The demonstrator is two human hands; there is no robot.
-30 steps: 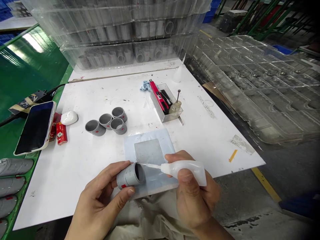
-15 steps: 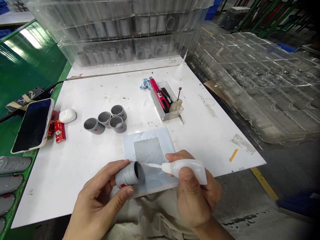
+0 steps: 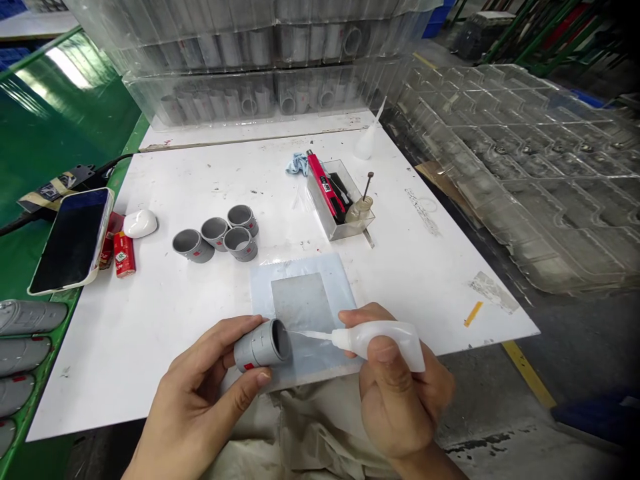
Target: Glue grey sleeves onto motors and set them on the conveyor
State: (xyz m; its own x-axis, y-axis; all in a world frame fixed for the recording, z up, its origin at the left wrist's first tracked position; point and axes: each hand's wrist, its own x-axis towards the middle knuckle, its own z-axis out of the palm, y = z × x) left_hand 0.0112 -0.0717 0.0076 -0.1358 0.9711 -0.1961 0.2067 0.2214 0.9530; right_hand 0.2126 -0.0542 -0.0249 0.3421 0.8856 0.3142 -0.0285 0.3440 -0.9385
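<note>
My left hand (image 3: 200,393) is closed round a short grey plastic sleeve (image 3: 257,347) with a red mark, its open end facing right. My right hand (image 3: 395,393) grips a translucent squeeze bottle (image 3: 385,339) lying sideways; its thin nozzle tip touches the rim of the sleeve's opening. Both are held over a pale plastic sheet with a grey square pad (image 3: 300,300) near the front edge of the white table (image 3: 175,313). Several more grey sleeves (image 3: 217,237) stand in a cluster to the left of the middle.
A clear box (image 3: 340,200) holds a red tool and a small jar with a pin. A phone (image 3: 73,240), a red lighter (image 3: 121,253) and a white case (image 3: 140,223) lie at the left edge. Clear trays of sleeves are stacked behind and to the right.
The hands have kept their grip and pose; the nozzle stays at the sleeve's mouth. The view has shifted slightly.
</note>
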